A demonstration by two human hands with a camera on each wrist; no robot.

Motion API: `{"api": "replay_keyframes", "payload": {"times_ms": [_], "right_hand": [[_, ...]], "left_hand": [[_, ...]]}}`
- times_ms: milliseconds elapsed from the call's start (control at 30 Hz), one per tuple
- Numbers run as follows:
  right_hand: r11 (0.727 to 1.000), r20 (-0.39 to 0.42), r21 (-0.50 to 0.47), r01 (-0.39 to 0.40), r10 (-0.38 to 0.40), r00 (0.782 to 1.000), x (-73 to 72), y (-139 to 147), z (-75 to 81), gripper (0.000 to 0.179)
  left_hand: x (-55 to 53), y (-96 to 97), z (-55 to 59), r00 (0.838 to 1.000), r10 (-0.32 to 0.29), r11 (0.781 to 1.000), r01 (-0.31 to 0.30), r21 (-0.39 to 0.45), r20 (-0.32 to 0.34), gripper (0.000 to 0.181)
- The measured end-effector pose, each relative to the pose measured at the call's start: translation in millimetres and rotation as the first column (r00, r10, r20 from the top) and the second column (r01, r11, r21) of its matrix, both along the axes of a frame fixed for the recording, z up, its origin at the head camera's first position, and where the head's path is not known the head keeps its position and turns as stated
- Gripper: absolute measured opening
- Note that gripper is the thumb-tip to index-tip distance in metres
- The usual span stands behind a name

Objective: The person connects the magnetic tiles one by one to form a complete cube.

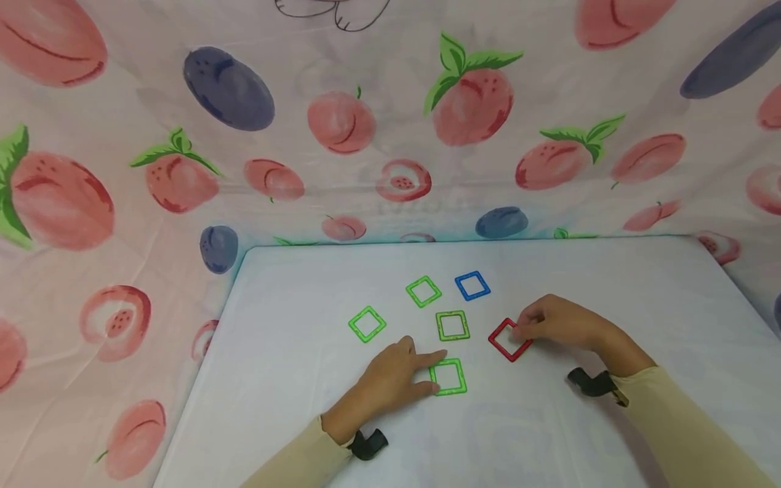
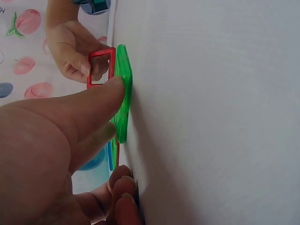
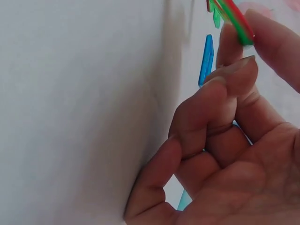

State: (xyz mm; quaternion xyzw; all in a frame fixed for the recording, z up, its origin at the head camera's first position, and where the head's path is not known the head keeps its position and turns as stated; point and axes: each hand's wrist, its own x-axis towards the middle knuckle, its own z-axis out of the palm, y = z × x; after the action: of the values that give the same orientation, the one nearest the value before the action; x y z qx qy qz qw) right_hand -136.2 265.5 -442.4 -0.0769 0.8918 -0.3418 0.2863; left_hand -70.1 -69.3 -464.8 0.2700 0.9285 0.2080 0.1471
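Pinching right hand [image 1: 560, 324]: thumb and fingertip hold the right corner of the red frame [image 1: 500, 350], which looks raised and tipped off the white tabletop [image 1: 274, 325].
Left hand [image 1: 390, 379]: thumb and index finger grip the nearest green frame [image 1: 462, 376] across its left side; whether it touches the surface is hard to tell.
Good handling: a light pinch at the rims, fingertips clear of the free sides, would likely give the best control.
Frame material: glossy, hard-looking plastic, probably rigid, so likelier to slip than bend if squeezed unevenly.
Frame shape: thin square outlines, open middles.
Yellow-green frame [image 1: 454, 338]: lying just beyond the held green one, not touching it.
Blue frame [image 1: 484, 282]: farther out, beside the upper green frame [image 1: 430, 300], apart from it.
Leftmost green frame [image 1: 375, 333]: turned cornerwise.
Backdrop [image 1: 342, 183]: creased, fruit-printed cloth.
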Motion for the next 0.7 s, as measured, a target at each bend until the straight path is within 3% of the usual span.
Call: {"api": "replay_keyframes", "payload": {"times_ms": [233,467,700], "right_hand": [[0.995,0.055,-0.089,0.041,-0.036,0.998,4.4,1,-1.1,0.025],[0.988,0.074,-0.138,0.066,-0.056,0.996,19.0,-17,0.6,0.027],[0.983,0.109,-0.18,0.028,-0.008,0.994,33.4,-38,0.7,0.028]], "left_hand": [[0.9,-2.0,0.3,1.0,-0.018,1.0,0.018,-0.006,-0.008,0.057],[0.6,-2.8,-2.9,0.999,-0.037,0.999,0.037,-0.016,-0.018,0.057],[-0.3,-4.4,-3.1,0.998,-0.063,0.998,0.062,-0.004,-0.029,0.059]]}}
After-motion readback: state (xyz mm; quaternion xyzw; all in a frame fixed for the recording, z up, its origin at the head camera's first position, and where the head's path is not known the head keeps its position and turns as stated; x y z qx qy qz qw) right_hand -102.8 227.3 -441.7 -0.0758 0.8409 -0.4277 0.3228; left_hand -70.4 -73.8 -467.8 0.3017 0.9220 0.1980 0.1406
